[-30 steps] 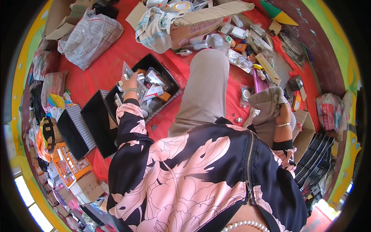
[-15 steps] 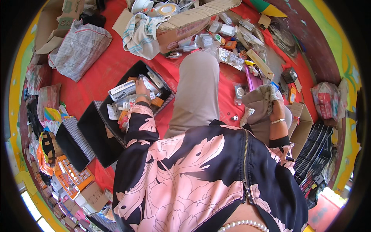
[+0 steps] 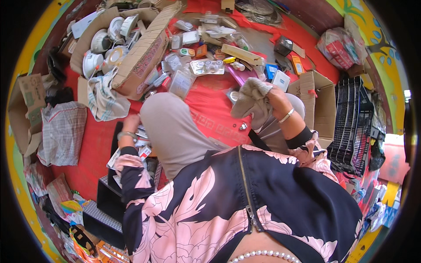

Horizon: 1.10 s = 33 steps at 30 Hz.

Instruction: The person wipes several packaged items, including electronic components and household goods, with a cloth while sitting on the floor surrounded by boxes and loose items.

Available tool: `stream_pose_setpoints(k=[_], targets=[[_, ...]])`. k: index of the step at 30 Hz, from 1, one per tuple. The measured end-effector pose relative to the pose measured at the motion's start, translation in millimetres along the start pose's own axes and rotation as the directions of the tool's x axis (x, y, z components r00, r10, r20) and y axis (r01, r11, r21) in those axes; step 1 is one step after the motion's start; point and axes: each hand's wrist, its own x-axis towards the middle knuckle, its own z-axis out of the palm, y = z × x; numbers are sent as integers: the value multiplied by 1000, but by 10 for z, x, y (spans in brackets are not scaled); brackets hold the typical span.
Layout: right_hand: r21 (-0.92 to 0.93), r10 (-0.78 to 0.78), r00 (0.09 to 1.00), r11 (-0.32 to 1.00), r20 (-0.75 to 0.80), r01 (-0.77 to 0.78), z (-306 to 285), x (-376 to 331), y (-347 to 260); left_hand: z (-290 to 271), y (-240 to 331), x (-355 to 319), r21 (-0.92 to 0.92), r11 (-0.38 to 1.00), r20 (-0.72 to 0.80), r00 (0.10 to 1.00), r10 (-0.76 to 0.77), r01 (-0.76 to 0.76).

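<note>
My right hand [image 3: 276, 97] is closed on a grey-brown cloth [image 3: 252, 98], which hangs bunched beside my right knee. My left hand [image 3: 130, 124] is over a black storage box [image 3: 115, 142] with small white packages [image 3: 144, 141] in it, left of my left knee. Its fingers are blurred and partly hidden, so whether it holds a thing is unclear. Between my knees, a small metal fitting [image 3: 243, 126] lies on the red floor covering [image 3: 210, 101].
Ahead left stands a long cardboard box [image 3: 144, 65] of round white lamps, a striped towel [image 3: 105, 100] over its corner. Loose packaged goods [image 3: 206, 66] spread across the far floor. Right are an open carton [image 3: 322, 94] and black crates [image 3: 351, 131]. A checked sack [image 3: 63, 133] stands left.
The view has swung right, so the scene sits further left. My left hand has shifted toward the far end of the black box. The cloth stays in my right hand.
</note>
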Motion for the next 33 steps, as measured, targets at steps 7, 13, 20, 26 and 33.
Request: stream_pose_setpoints(k=[7, 13, 20, 26, 33], targets=[[-385, 96, 987, 922, 130, -40, -57, 242, 392, -1814, 1536, 1089, -214, 949, 61, 967, 249, -231], [-559, -136, 966, 794, 219, 238, 24, 262, 286, -608, 2317, 2290, -85, 987, 25, 991, -135, 137], [-468, 56, 984, 883, 170, 31, 63, 224, -66, 459, 2512, 2359, -456, 602, 168, 727, -666, 656], [-278, 27, 991, 961, 134, 12, 33, 234, -8, 550, 2227, 2409, -349, 669, 326, 754, -570, 656], [230, -93, 995, 969, 16, 87, -163, 288, -155, 507, 1822, 2018, -872, 183, 343, 832, -437, 455]])
